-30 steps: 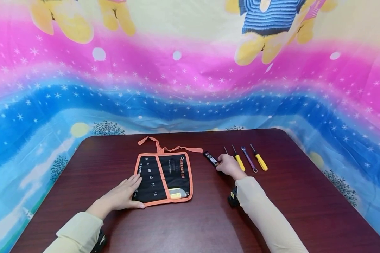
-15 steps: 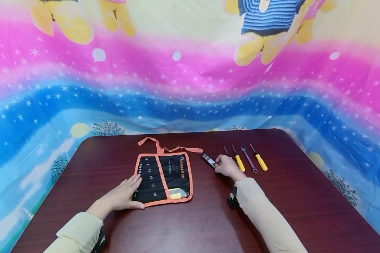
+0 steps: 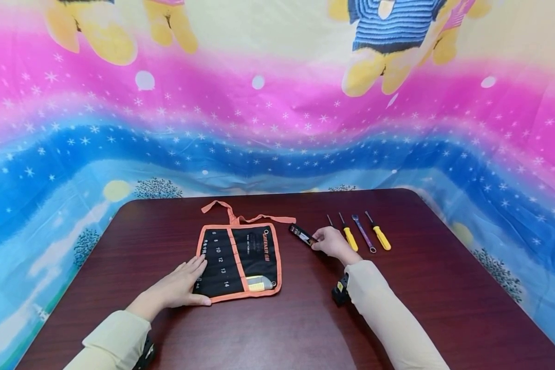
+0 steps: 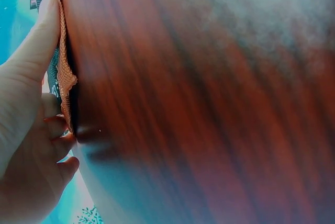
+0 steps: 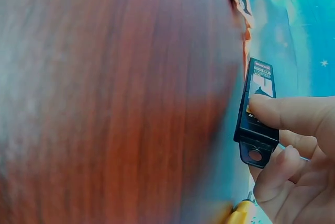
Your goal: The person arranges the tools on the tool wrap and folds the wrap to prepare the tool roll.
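Observation:
My right hand (image 3: 334, 243) pinches a small flat black plastic case (image 3: 300, 235) with a printed label between thumb and fingers. In the right wrist view, a tab with a round hole sticks out from the near end of the case (image 5: 260, 90). Just left of it lies a black tool pouch (image 3: 259, 246) with orange edging, numbered slots and an orange tie strap. A grey and yellow tool (image 3: 260, 283) shows in the pouch's lower right pocket. My left hand (image 3: 178, 285) rests on the pouch's lower left edge, fingers extended; the left wrist view shows its thumb along the orange edging (image 4: 65, 72).
Beyond my right hand lie a yellow-handled screwdriver (image 3: 350, 238), a combination wrench (image 3: 364, 234) and another yellow-handled screwdriver (image 3: 381, 236). One more thin shaft (image 3: 330, 220) pokes out behind the hand. A printed cloth (image 3: 277, 128) hangs behind the dark wooden table (image 3: 268, 334).
My right hand has shifted slightly left with the black case, whose far end has swung a little toward the pouch. The left hand and the pouch have stayed put.

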Action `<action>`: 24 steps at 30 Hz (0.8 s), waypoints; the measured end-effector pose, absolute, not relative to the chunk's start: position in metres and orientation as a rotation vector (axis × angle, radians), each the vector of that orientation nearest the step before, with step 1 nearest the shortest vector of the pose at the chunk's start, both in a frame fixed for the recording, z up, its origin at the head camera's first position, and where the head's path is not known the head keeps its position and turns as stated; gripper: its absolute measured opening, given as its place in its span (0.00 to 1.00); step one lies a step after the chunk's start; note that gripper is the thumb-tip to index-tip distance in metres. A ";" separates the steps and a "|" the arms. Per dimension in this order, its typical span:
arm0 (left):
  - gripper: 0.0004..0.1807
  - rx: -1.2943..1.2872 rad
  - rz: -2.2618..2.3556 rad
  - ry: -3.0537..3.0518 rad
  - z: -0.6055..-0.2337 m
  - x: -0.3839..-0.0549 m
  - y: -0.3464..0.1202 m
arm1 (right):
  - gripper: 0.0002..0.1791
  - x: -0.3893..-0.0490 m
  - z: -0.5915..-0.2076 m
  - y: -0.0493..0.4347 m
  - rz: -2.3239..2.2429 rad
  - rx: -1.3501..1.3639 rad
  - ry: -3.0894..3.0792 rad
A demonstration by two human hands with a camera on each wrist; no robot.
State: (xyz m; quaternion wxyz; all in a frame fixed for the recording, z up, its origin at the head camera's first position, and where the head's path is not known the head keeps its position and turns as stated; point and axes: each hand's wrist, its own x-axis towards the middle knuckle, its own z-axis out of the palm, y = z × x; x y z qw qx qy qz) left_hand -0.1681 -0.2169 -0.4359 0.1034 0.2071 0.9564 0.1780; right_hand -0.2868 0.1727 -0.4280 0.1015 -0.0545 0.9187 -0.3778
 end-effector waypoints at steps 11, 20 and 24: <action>0.57 0.625 0.517 2.826 -0.437 -0.169 -0.218 | 0.06 -0.286 -0.420 0.165 -1.218 -0.259 2.611; 0.57 0.632 0.510 2.835 -0.437 -0.169 -0.218 | 0.08 -0.278 -0.409 0.151 -1.269 -0.278 2.529; 0.57 0.631 0.505 2.837 -0.438 -0.169 -0.218 | 0.09 -0.274 -0.405 0.145 -1.266 -0.319 2.516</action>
